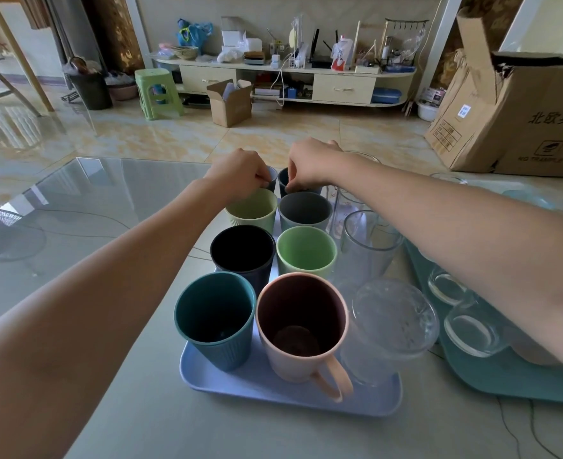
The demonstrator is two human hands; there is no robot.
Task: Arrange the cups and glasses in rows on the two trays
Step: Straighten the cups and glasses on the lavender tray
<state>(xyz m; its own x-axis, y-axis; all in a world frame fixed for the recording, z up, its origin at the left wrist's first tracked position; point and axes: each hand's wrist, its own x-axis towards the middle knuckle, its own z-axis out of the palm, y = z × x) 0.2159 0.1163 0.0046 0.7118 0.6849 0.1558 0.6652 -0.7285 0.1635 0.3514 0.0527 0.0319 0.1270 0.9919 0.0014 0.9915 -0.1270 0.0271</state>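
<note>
Both my bare forearms reach forward and away from me, converging toward the far end, with the hands close together but apart. My left hand (240, 170) is seen from the back, knuckles up, wrist roughly in line with the forearm, its fingers (262, 181) curled downward and pinching the rim of a small grey-blue cup (272, 176). My right hand (309, 165) comes in from the right, wrist bent a little inward, its fingers (291, 180) curled down and pinching the rim of a small dark blue cup (284, 181). Both sleeves are out of view.
</note>
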